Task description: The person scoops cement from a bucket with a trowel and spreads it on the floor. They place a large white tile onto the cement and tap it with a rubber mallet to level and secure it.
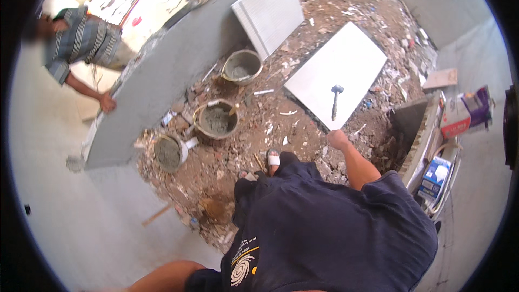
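Observation:
My right hand point(338, 139) is at the near corner of a large white tile point(359, 54), which lies on the rubble floor. Its fingers look curled in, but the back of the hand hides whatever they hold. On the tile rests a mallet point(336, 94) with a dark head and a smeared handle pointing toward me. My left arm point(165, 278) runs out of the picture at the lower left, so the left hand is out of sight. Just short of the tile, my foot in a sandal point(273, 159) stands on the rubble.
Buckets of grey mortar stand left of centre: one farther back point(243, 67), one in the middle point(217, 120), one nearer point(170, 153). A ribbed white tile point(270, 13) leans on the low grey wall point(162, 67). Beyond it, a person point(89, 40) touches its top. A ledge right holds a blue box point(435, 177).

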A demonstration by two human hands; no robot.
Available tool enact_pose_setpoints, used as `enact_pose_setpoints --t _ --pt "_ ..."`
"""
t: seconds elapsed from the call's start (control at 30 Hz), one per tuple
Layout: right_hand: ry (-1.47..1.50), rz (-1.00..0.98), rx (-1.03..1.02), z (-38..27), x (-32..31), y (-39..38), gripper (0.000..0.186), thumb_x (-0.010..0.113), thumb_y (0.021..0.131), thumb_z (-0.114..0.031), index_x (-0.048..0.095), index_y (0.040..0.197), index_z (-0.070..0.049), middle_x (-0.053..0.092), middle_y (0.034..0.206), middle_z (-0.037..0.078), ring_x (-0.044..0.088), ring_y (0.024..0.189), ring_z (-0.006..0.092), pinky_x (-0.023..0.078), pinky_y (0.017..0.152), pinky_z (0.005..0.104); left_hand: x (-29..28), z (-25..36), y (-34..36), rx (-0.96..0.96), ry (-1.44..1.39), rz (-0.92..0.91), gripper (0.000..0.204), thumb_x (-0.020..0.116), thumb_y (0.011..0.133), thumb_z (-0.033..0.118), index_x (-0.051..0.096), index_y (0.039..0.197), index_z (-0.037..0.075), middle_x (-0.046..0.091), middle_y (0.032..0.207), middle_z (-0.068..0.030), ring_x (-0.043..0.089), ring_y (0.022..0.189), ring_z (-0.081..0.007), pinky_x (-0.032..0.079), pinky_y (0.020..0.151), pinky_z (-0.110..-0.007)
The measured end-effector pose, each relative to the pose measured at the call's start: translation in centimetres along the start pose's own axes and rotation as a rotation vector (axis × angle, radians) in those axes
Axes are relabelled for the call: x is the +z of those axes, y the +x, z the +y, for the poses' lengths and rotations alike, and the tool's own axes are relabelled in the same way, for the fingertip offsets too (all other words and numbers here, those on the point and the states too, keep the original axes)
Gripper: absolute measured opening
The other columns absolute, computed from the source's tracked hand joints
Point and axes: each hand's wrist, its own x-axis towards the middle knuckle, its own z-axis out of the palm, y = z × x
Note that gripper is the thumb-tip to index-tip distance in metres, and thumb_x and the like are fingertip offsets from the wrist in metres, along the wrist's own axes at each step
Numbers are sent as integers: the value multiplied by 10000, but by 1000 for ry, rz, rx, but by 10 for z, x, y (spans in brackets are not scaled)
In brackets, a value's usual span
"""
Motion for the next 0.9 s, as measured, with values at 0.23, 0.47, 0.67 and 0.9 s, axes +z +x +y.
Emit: enact_pose_setpoints --t 0.23,0.47,0.67,0.9 --pt "-208 73 -30 61 5 -9 430 581 857 -405 726 868 -1 687 966 242 661 936 380 508 832 444 163 -45 -348 -1399 267 -486 308 602 941 267 624 1033 -25 644 953 -168 624 839 -261 489 808 -410" --pt "58 113 188 82 37 -45 529 545 911 -463 693 812 36 686 838 241 669 825 375 512 765 450 223 82 -528 -2066 -285 -568 348 633 889 320 647 914 -27 657 709 -132 615 625 -282 497 670 -416" --pt "111 88 362 51 77 -41 544 541 920 -491 717 860 20 684 878 259 679 866 366 520 754 425 172 53 -557 -2080 -95 -471 296 644 865 269 641 869 -28 649 709 -108 608 620 -246 484 629 -377" --pt "191 266 291 -37 49 -59 641 563 851 -573 692 1035 27 660 1087 275 624 1077 405 495 902 457 138 14 -577 -2061 -62 -245 239 656 838 209 635 816 -28 640 709 -79 599 613 -204 469 580 -331"
